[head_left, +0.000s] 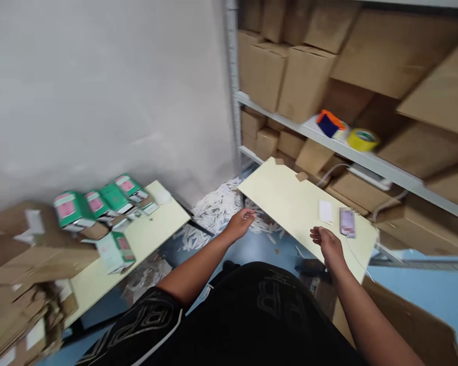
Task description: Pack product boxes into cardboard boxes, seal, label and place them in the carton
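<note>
Both hands are empty with fingers loosely apart, the left hand (241, 222) at the near edge of the right table (290, 203), the right hand (328, 244) just short of the white card (325, 211) at its 2 o'clock, nothing picked up yet.

The pale yellow board (297, 203) lies flat and slantwise ahead of me, its far corner towards the metal shelf rack (351, 152) and its near end by my right side. On the board, towards the near end, a small white card (325, 211) lies flat, and just beside it, farther from me to the right, a phone (347, 222) with a thin white cable trailing off the board's edge. My right hand (327, 243), empty, is nearest the card; my left hand (241, 222), empty too, sits at the board's left edge
</note>
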Tool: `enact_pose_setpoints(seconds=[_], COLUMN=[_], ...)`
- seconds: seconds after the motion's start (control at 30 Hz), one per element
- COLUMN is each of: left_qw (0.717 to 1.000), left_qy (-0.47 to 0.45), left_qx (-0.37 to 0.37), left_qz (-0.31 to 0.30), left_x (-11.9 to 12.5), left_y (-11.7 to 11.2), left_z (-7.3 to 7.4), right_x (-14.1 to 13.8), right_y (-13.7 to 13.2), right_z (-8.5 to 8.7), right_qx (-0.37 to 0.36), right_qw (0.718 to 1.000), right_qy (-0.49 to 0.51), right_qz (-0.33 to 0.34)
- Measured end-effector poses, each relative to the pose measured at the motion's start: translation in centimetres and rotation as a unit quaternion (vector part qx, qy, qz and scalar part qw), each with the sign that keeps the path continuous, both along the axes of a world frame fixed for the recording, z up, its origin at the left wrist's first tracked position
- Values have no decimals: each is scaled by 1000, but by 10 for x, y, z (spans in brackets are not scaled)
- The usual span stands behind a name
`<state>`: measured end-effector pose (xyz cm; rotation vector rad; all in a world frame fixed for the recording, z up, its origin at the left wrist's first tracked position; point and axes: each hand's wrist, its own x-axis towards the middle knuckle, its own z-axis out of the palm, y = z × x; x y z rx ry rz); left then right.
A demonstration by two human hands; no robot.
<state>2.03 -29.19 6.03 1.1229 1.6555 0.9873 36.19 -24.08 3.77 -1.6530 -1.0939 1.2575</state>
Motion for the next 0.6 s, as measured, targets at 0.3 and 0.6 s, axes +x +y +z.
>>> enact_pose_setpoints(seconds=[0.3, 0.6], left_qw=[988, 921], left_qy=[32, 89], left_qx=[-28, -78], left_qz=[152, 371], left_x=[-179, -301], left_y=[-77, -126], left_z=[-23, -29], right_x=[-228, -400], right_y=[29, 64], right_z=[-14, -45], right_qx=[-17, -61], right_qw=[977, 901], right_qy=[-22, -51], right_qz=[211, 427])
